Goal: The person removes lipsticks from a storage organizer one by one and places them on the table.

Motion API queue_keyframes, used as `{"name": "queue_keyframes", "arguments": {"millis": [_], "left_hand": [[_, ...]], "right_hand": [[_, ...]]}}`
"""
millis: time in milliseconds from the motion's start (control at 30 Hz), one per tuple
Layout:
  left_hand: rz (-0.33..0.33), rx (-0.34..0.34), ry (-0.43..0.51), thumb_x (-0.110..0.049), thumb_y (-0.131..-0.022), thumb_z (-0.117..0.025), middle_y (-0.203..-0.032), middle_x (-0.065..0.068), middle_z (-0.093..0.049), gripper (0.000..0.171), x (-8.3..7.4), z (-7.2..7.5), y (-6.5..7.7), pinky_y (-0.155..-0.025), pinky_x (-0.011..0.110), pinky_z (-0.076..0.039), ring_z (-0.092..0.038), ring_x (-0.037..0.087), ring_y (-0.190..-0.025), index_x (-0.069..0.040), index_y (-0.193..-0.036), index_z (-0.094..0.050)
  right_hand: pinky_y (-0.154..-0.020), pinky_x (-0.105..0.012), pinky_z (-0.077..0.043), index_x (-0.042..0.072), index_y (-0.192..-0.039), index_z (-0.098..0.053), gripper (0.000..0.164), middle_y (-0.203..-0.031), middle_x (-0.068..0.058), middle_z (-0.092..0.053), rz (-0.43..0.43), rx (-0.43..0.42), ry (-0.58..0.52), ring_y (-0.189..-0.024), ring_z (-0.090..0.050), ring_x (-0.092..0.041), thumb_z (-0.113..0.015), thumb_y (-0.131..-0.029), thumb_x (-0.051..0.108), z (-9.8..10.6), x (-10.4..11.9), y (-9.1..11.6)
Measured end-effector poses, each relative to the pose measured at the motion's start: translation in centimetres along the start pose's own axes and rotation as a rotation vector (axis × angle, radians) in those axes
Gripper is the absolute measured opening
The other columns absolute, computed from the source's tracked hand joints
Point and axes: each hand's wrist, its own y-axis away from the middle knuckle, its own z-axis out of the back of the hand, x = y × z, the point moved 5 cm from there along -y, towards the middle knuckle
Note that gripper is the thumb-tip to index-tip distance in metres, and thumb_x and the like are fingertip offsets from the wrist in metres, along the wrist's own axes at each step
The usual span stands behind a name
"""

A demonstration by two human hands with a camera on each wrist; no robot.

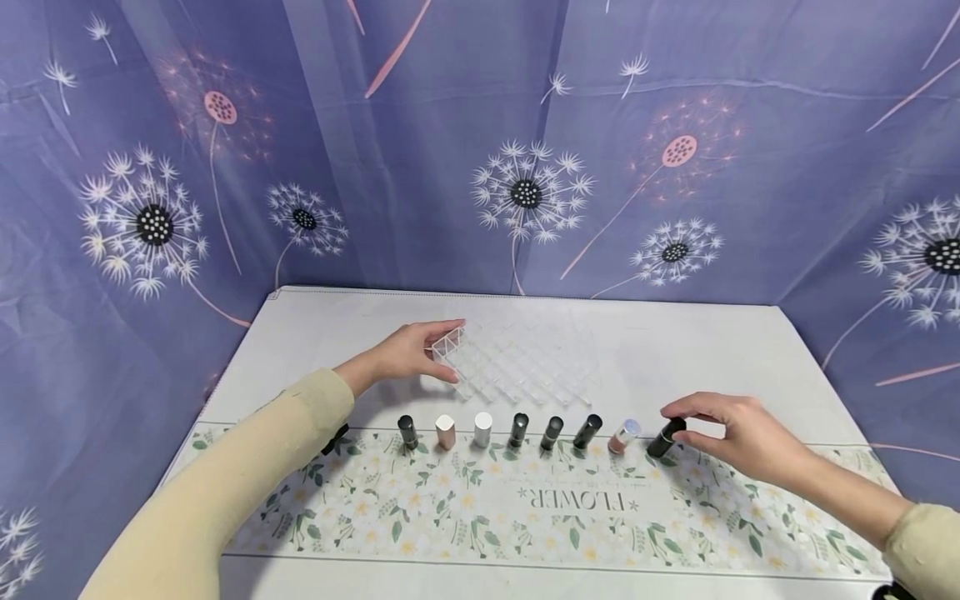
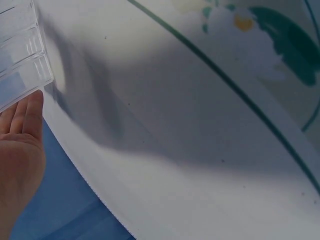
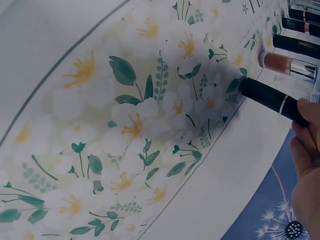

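A clear plastic lipstick organizer (image 1: 517, 362) with a grid of small compartments sits on the white tabletop. My left hand (image 1: 411, 350) grips its left end, thumb at the near side and fingers at the far side. In the left wrist view, the fingertips lie right at the organizer's corner (image 2: 30, 70). Between thumb and fingers, my right hand (image 1: 742, 429) pinches the top of a black lipstick tube (image 1: 662, 442) at the right end of a row. The right wrist view shows this tube (image 3: 267, 97) with a silver band near the held end.
Several more tubes stand in the row: a pinkish one (image 1: 446, 432), a silver one (image 1: 482, 430), black ones such as this lipstick (image 1: 587, 432), and a brownish tube with a clear cap (image 1: 623, 437). Under them lies a floral mat (image 1: 420, 508). A purple dandelion curtain (image 1: 420, 167) hangs behind.
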Motion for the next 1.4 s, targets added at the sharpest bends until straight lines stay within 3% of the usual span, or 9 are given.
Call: {"name": "queue_keyframes", "arguments": {"millis": [333, 600, 800, 1067, 1400], "left_hand": [[-0.004, 0.0, -0.016, -0.024, -0.082, -0.096, -0.167, 0.012, -0.043, 0.103, -0.1, 0.1, 0.0, -0.108, 0.04, -0.055, -0.06, 0.029, -0.139, -0.018, -0.167, -0.039], [-0.011, -0.005, -0.022, -0.025, -0.082, -0.096, -0.167, 0.01, -0.043, 0.102, 0.1, 0.1, 0.0, -0.108, 0.04, -0.055, -0.059, 0.028, -0.14, -0.021, -0.167, -0.04], [-0.014, -0.005, -0.031, -0.025, -0.082, -0.096, -0.168, 0.01, -0.043, 0.103, 0.2, 0.1, -0.1, -0.105, 0.04, -0.056, -0.062, 0.027, -0.136, -0.021, -0.167, -0.039], [-0.021, -0.001, -0.027, -0.025, -0.082, -0.096, -0.169, 0.01, -0.041, 0.103, 0.1, 0.2, -0.1, -0.109, 0.042, -0.055, -0.05, 0.03, -0.149, -0.018, -0.167, -0.039], [-0.013, 0.022, -0.017, -0.024, -0.083, -0.096, -0.171, 0.009, -0.038, 0.103, -0.5, 0.2, 0.1, -0.114, 0.041, -0.051, -0.042, 0.031, -0.154, -0.019, -0.168, -0.038]], "right_hand": [[-0.087, -0.005, -0.051, 0.021, -0.121, -0.077, 0.053, -0.113, 0.01, -0.079, 0.037, -0.011, -0.003, -0.104, -0.076, -0.01, -0.093, -0.076, -0.001, -0.2, 0.3, -0.1], [-0.083, -0.009, -0.054, 0.024, -0.123, -0.076, 0.054, -0.115, 0.01, -0.079, 0.03, 0.004, -0.003, -0.105, -0.076, -0.01, -0.093, -0.077, 0.001, -0.3, 0.4, 0.0], [-0.089, -0.008, -0.053, 0.024, -0.125, -0.076, 0.054, -0.117, 0.008, -0.079, 0.012, 0.019, 0.002, -0.107, -0.075, -0.011, -0.094, -0.077, 0.004, -0.4, 0.4, 0.3], [-0.09, -0.014, -0.056, 0.023, -0.126, -0.076, 0.053, -0.118, 0.007, -0.079, -0.001, 0.03, 0.016, -0.108, -0.075, -0.016, -0.096, -0.078, 0.013, -0.2, 0.4, 0.1], [-0.097, -0.005, -0.046, 0.022, -0.128, -0.075, 0.053, -0.12, 0.008, -0.078, 0.005, 0.016, 0.016, -0.11, -0.075, -0.021, -0.096, -0.079, 0.015, 0.9, 0.5, -0.9]]}}
